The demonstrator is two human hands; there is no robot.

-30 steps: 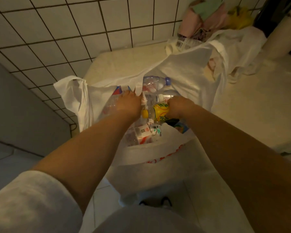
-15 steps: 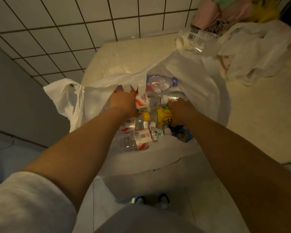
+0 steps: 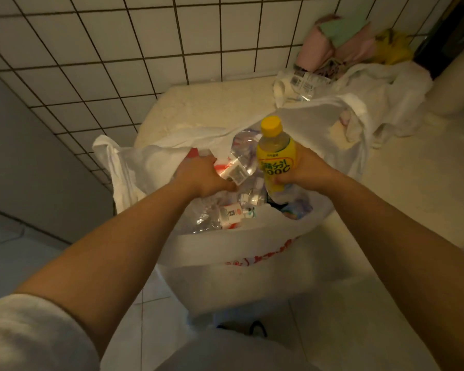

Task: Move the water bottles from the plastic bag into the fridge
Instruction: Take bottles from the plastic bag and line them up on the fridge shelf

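Note:
A white plastic bag (image 3: 225, 258) with red print hangs open over the front edge of a pale counter (image 3: 206, 108). Several clear water bottles (image 3: 225, 215) with red-and-white labels lie inside it. My right hand (image 3: 303, 170) grips a yellow bottle (image 3: 276, 156) with a yellow cap, held upright above the bag's mouth. My left hand (image 3: 201, 175) grips a clear water bottle (image 3: 239, 167) by its labelled middle, just over the bag's left side. No fridge is in view.
A tiled wall (image 3: 118, 62) stands behind the counter. At the back right lie a crumpled white bag (image 3: 386, 97), an empty plastic wrapper (image 3: 303, 81) and pink, green and yellow cloths (image 3: 340, 38). A grey panel (image 3: 24, 156) is at left, tiled floor (image 3: 150, 317) below.
My right hand has lifted the yellow bottle out of the bag and turned it upright. My left hand has raised a clear bottle slightly from among the others.

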